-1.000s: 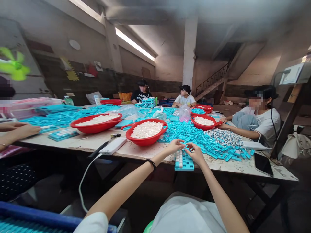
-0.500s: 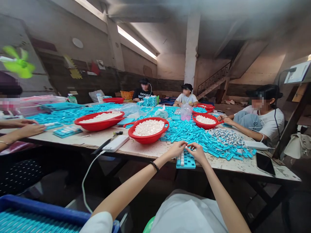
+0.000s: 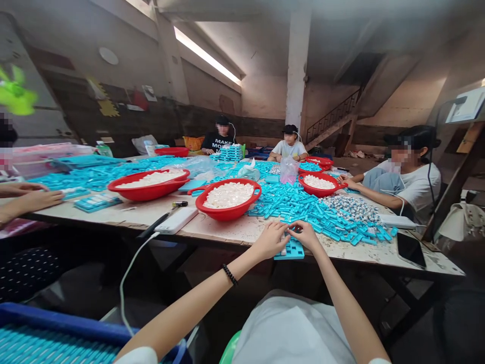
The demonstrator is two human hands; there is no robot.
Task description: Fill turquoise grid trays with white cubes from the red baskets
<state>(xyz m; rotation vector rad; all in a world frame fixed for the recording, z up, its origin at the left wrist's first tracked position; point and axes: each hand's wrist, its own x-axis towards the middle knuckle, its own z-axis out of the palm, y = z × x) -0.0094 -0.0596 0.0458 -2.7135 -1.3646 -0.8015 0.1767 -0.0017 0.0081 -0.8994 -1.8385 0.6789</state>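
A light-blue tray [image 3: 294, 249] with square holes lies at the table's front edge, jutting slightly over it. White pieces [image 3: 283, 251] fill part of a column on its left side. My left hand [image 3: 271, 238], with a black beaded bracelet on the wrist, curls over the tray's left half and hides much of it. At the tray's far edge my right hand [image 3: 306, 235] has thumb and index finger pinched, touching the left fingertips. Whatever lies between the fingers is too small to make out.
Red colanders of white pieces [image 3: 228, 200] stand beyond my hands. A heap of blue parts [image 3: 290, 202] spreads across the table, with patterned cubes [image 3: 350, 212] beside it. A phone [image 3: 411, 249] and a white power bank [image 3: 176, 219] lie near the front edge. Co-workers sit around.
My left hand has turned flatter and slid over the tray, covering white pieces visible before. The right hand stays pinched at the tray's far edge. The view has shifted slightly.
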